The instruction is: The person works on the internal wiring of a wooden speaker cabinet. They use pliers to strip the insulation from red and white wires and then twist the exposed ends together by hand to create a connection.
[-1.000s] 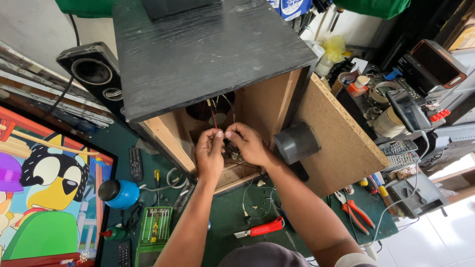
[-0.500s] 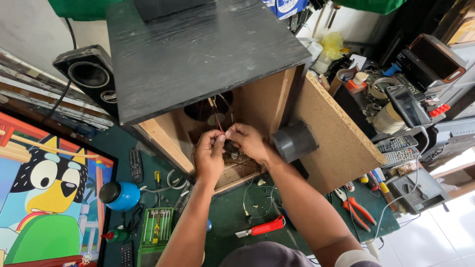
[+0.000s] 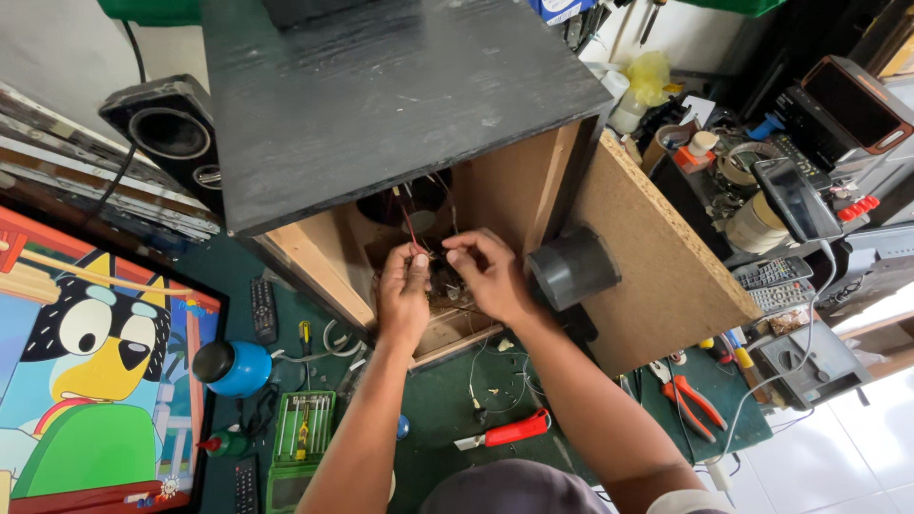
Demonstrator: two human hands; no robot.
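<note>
Where thin wires (image 3: 411, 228) emerge, both hands (image 3: 447, 286) pinching them inside rough chipboard speaker box (image 3: 657, 257).

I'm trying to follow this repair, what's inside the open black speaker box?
Inside the black speaker box are bare wood walls, thin red and pale wires and a dark round part at the back. The left hand and right hand pinch the wires; the hands and the top panel hide the rest.

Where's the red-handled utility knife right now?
In the head view, the red-handled utility knife lies on the green mat, below the open wooden speaker cabinet and between the person's forearms.
</note>
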